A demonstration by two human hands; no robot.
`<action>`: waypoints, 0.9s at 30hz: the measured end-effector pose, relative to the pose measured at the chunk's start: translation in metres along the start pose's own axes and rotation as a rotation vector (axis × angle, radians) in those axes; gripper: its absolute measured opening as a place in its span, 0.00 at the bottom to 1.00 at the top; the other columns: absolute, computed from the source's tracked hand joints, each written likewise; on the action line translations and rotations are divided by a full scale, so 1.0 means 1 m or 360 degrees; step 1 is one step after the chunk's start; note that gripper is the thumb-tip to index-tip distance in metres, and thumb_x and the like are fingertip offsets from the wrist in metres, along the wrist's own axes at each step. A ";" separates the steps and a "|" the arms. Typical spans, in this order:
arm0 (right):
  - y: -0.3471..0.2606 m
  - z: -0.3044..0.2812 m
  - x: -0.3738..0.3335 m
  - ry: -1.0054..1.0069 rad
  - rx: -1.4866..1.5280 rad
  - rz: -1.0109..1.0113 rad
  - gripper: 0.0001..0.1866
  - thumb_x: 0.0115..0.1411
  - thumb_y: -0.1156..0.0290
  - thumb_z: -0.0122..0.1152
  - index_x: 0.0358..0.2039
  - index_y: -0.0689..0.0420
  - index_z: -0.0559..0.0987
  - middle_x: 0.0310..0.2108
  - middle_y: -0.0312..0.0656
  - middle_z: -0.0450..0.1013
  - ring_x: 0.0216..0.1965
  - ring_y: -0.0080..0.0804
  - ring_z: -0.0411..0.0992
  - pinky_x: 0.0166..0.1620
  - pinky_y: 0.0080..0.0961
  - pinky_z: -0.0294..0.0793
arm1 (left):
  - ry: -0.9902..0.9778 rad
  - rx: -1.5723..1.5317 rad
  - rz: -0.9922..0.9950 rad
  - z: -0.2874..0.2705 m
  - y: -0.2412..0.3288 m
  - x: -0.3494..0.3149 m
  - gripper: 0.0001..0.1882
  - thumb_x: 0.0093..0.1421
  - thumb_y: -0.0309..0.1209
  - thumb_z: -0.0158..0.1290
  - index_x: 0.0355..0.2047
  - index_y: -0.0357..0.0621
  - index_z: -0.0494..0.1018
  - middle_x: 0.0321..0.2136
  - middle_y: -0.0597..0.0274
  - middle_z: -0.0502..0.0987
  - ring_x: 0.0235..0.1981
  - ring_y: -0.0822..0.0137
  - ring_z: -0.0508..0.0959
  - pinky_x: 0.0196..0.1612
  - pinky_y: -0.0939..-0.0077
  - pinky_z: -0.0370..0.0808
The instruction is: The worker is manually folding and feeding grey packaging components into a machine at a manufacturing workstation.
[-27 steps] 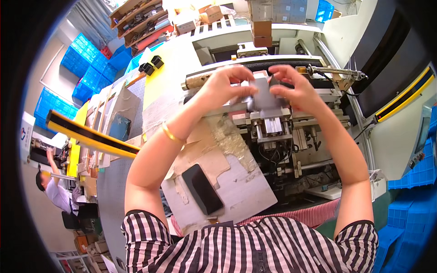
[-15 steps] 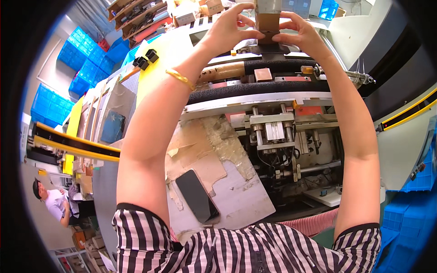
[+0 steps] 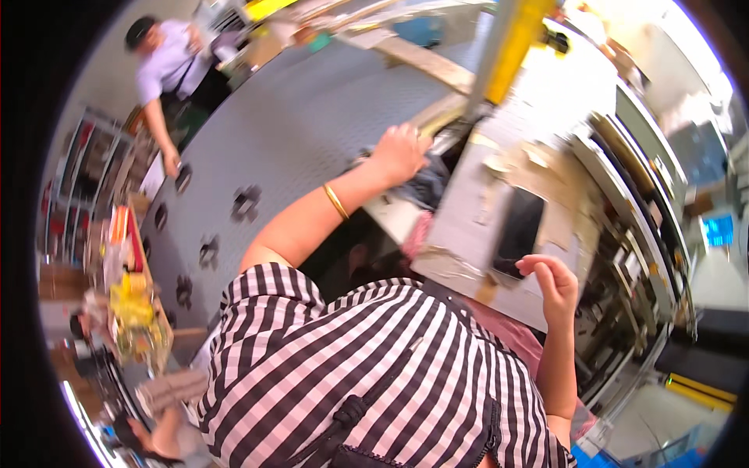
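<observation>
My left hand (image 3: 402, 154) is stretched out over the edge of the grey table, beside a crumpled dark cloth (image 3: 425, 186). Its fingers are curled in, and whatever they hold is hidden and blurred. My right hand (image 3: 552, 287) hovers by the lower end of a black phone (image 3: 521, 232), its fingers loosely bent and apart with nothing visible in them. The phone lies on a worn cardboard-covered board (image 3: 460, 234).
Several dark cut-out pieces (image 3: 246, 203) lie on the grey table (image 3: 312, 132). A person (image 3: 173, 66) reaches onto its far left side. A yellow post (image 3: 519, 51) rises beyond my left hand; a machine with rollers (image 3: 636, 179) stands at right.
My view has swung left, away from the machine. Both hands have left the brown block they held up at the machine; the left is now over the table edge, the right near the phone.
</observation>
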State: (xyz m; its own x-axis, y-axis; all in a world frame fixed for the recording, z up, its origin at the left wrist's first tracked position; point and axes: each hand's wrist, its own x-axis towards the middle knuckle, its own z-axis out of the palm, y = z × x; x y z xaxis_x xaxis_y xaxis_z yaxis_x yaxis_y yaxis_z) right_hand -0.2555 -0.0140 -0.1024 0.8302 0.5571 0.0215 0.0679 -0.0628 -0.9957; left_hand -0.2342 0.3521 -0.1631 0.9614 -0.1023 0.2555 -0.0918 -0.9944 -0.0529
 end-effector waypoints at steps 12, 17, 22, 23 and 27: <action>0.059 0.187 0.230 -0.0617 -0.1668 -0.0579 0.07 0.63 0.72 0.54 0.39 0.60 0.76 0.36 0.50 0.74 0.37 0.49 0.74 0.40 0.38 0.73 | 0.0300 -0.0976 -0.0772 0.054 -0.203 -0.245 0.13 0.55 0.32 0.58 0.41 0.47 0.78 0.41 0.58 0.79 0.46 0.57 0.76 0.51 0.63 0.72; 0.056 0.220 0.248 -0.0639 -0.2016 -0.0236 0.16 0.60 0.59 0.58 0.25 0.59 0.72 0.25 0.51 0.73 0.31 0.53 0.73 0.33 0.44 0.70 | -0.0003 -0.0391 -0.1576 0.075 -0.295 -0.334 0.12 0.55 0.30 0.56 0.41 0.48 0.76 0.40 0.53 0.75 0.41 0.52 0.78 0.43 0.59 0.77; 0.072 0.231 0.264 -0.0401 -0.2273 -0.0177 0.26 0.54 0.47 0.63 0.17 0.59 0.72 0.18 0.51 0.72 0.26 0.54 0.72 0.29 0.46 0.69 | -0.0114 -0.0489 -0.1520 0.125 -0.333 -0.335 0.04 0.54 0.27 0.54 0.28 0.45 0.79 0.31 0.52 0.80 0.34 0.53 0.81 0.36 0.59 0.77; 0.075 0.227 0.264 -0.0367 -0.2249 -0.0176 0.26 0.55 0.48 0.61 0.17 0.59 0.72 0.19 0.52 0.72 0.27 0.55 0.72 0.29 0.46 0.68 | -0.0030 -0.0672 -0.1566 0.128 -0.335 -0.329 0.04 0.53 0.28 0.55 0.26 0.45 0.79 0.30 0.53 0.80 0.33 0.54 0.81 0.35 0.60 0.77; 0.081 0.229 0.260 -0.0275 -0.2196 -0.0327 0.23 0.57 0.50 0.60 0.18 0.57 0.74 0.20 0.51 0.73 0.27 0.55 0.73 0.29 0.47 0.69 | 0.0301 -0.1403 -0.1682 0.101 -0.317 -0.272 0.12 0.55 0.38 0.62 0.29 0.41 0.82 0.22 0.60 0.82 0.24 0.68 0.80 0.30 0.72 0.74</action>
State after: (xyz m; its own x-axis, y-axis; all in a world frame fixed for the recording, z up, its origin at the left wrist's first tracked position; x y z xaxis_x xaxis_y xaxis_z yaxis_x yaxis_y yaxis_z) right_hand -0.1610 0.3149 -0.1979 0.6683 0.7427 0.0423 0.7431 -0.6638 -0.0852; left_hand -0.4400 0.6975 -0.3133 0.6341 0.7692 -0.0790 0.4495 -0.2835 0.8471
